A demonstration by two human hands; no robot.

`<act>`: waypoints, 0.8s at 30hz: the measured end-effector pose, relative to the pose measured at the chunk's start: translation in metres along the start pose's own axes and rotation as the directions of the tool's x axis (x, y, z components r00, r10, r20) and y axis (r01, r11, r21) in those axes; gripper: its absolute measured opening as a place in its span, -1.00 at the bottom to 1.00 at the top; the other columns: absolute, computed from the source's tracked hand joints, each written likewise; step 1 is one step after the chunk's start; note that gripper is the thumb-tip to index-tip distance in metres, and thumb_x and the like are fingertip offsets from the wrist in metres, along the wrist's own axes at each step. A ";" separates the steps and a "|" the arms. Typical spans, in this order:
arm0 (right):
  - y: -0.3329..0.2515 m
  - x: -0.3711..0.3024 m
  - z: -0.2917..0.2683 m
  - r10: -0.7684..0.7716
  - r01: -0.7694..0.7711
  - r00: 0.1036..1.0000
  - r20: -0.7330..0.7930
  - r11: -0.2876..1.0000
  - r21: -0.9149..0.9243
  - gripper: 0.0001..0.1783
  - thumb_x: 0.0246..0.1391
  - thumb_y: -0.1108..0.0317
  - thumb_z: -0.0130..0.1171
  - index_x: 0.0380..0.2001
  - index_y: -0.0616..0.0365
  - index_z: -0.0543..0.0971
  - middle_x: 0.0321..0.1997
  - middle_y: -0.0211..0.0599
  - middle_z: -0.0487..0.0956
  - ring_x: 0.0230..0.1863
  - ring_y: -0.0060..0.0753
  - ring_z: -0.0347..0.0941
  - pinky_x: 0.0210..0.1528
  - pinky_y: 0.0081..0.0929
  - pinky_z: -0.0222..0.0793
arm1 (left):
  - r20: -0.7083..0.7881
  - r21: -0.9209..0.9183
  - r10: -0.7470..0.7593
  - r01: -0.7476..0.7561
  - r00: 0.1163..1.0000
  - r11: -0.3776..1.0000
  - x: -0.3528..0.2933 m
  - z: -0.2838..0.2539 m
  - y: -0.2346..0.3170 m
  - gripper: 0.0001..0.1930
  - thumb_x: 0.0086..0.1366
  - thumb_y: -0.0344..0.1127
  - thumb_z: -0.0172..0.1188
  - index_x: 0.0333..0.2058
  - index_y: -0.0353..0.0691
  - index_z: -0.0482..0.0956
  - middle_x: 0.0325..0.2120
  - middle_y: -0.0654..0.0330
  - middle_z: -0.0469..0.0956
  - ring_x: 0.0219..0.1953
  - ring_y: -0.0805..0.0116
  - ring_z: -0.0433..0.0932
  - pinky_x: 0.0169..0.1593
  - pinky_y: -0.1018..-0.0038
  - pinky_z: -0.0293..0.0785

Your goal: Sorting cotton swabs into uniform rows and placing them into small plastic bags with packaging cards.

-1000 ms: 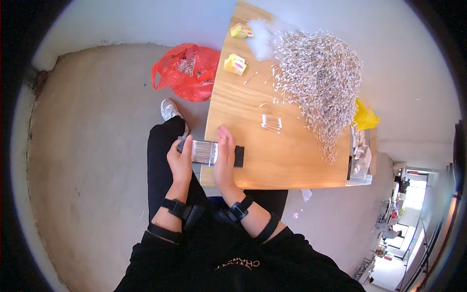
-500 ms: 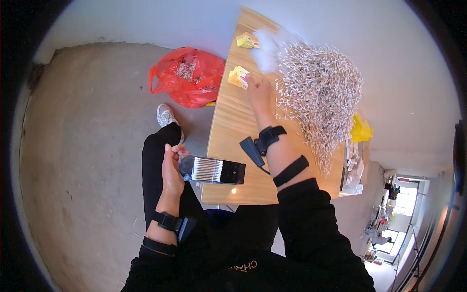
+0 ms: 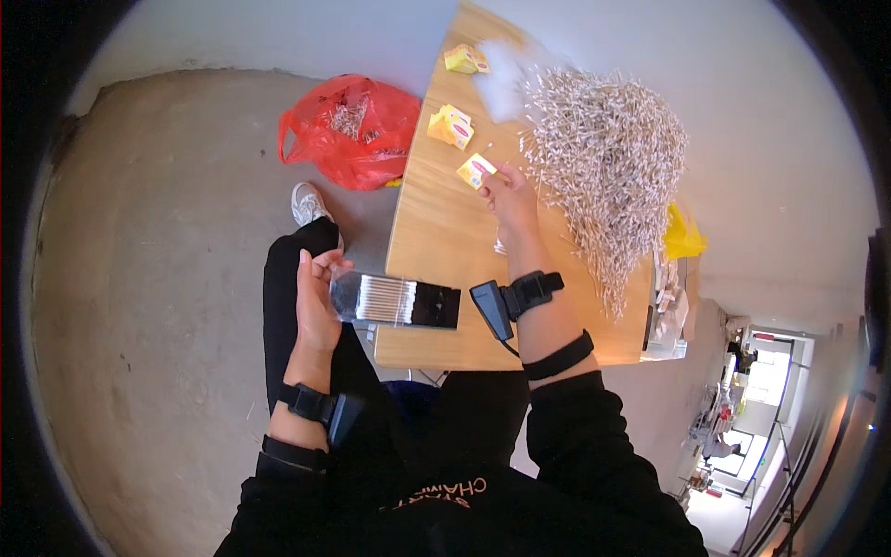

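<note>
My left hand (image 3: 317, 302) grips the end of a clear plastic packet of cotton swabs (image 3: 386, 300). White swabs lie side by side in the packet, and its other end, black, reaches over the table's edge. Between the fingertips of my right hand (image 3: 512, 200) is a small yellow-and-white card (image 3: 476, 171), raised over the table. A little stack of similar yellow cards (image 3: 451, 127) lies just beyond it, and a second stack (image 3: 466, 59) sits farther back. To the right of my right hand spreads a large heap of loose cotton swabs (image 3: 608, 158).
The wooden table (image 3: 422, 241) stands against a pale wall. Clear plastic bags (image 3: 501, 79) lie at its far end. On the floor to its left is a red plastic bag (image 3: 357, 130) with swabs inside. A yellow bag (image 3: 684, 234) shows past the heap on the right.
My right hand has lifted a yellow card off the nearer stack and drawn it toward me. My left hand still holds the packet. The whole view has shifted slightly.
</note>
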State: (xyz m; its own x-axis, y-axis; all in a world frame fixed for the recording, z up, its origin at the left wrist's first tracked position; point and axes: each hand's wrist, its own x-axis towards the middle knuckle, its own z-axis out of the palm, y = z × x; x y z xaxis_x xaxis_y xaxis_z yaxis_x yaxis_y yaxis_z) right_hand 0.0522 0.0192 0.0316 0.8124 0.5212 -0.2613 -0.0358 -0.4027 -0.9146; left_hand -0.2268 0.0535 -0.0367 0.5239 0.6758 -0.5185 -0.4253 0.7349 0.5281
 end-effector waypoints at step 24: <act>0.070 -0.191 0.008 0.168 -0.192 0.980 0.110 0.943 0.270 -0.74 0.18 0.25 0.15 -0.17 0.21 0.53 -0.37 -0.39 0.54 -0.46 -0.66 0.44 -0.47 -0.73 0.29 | -0.002 0.166 0.125 -0.122 0.992 0.979 -0.014 0.009 -0.020 -0.80 0.27 -0.21 0.23 -0.32 -0.24 0.56 -0.47 0.35 0.54 -0.44 0.62 0.48 -0.30 0.62 0.41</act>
State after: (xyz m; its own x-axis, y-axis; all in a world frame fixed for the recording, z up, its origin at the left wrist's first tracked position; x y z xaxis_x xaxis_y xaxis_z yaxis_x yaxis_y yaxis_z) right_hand -0.1099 -0.1025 0.0152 0.7258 0.5258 -0.4436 -0.3472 -0.2767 -0.8960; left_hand -0.2191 0.0293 -0.0338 0.4652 0.7622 -0.4501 -0.3581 0.6271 0.6918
